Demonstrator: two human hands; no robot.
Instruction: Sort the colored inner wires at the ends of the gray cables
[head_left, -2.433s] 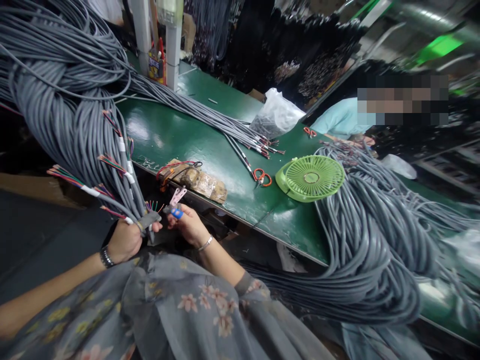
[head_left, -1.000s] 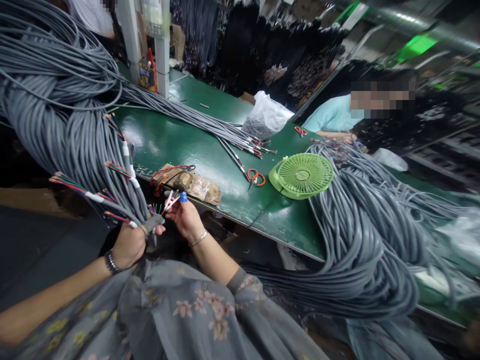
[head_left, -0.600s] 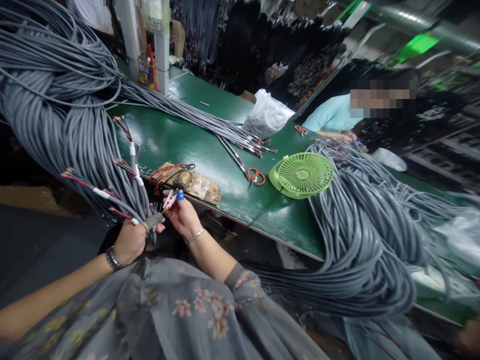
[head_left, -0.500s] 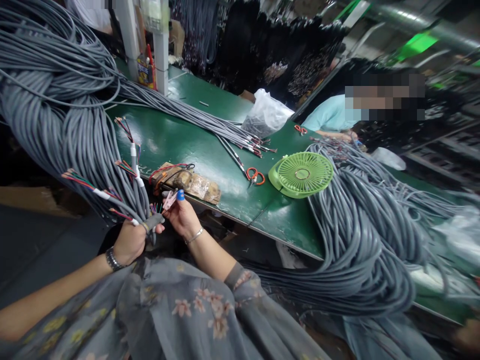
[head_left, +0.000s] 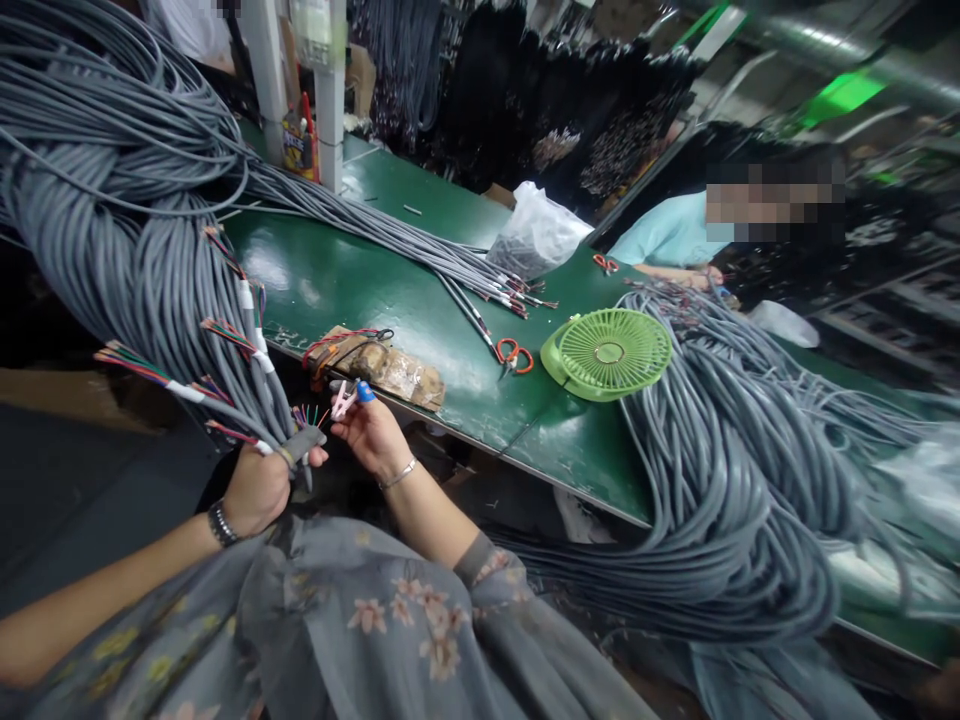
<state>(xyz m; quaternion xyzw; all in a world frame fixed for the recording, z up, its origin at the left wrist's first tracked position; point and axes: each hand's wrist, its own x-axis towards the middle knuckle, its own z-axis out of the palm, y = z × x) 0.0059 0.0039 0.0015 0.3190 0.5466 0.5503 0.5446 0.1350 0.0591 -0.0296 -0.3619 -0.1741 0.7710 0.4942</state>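
My left hand [head_left: 257,487] is closed around several grey cables [head_left: 238,402]. Their white-banded ends fan out to the left and upward, showing coloured wires. A grey cover sits on its thumb. Just beyond that thumb, a short spray of thin coloured wires [head_left: 306,414] sticks up. My right hand [head_left: 379,440], with a blue cover on one digit, pinches a small pale pink clip-like tool [head_left: 343,402]. The tool is close to the wire spray; whether they touch, I cannot tell. Behind it, a taped brown block [head_left: 401,372] with red and black leads lies at the table edge.
Large grey cable bundles hang over the green table [head_left: 480,420] at left and right [head_left: 727,480]. Orange-handled scissors [head_left: 514,355], a green fan [head_left: 607,352] and a plastic bag [head_left: 536,232] lie on it. Another person [head_left: 664,225] works across the table.
The fanned cable ends in my left hand have swung slightly left. A small gap has opened between the pink tool and the wire spray. The whole view has shifted slightly.
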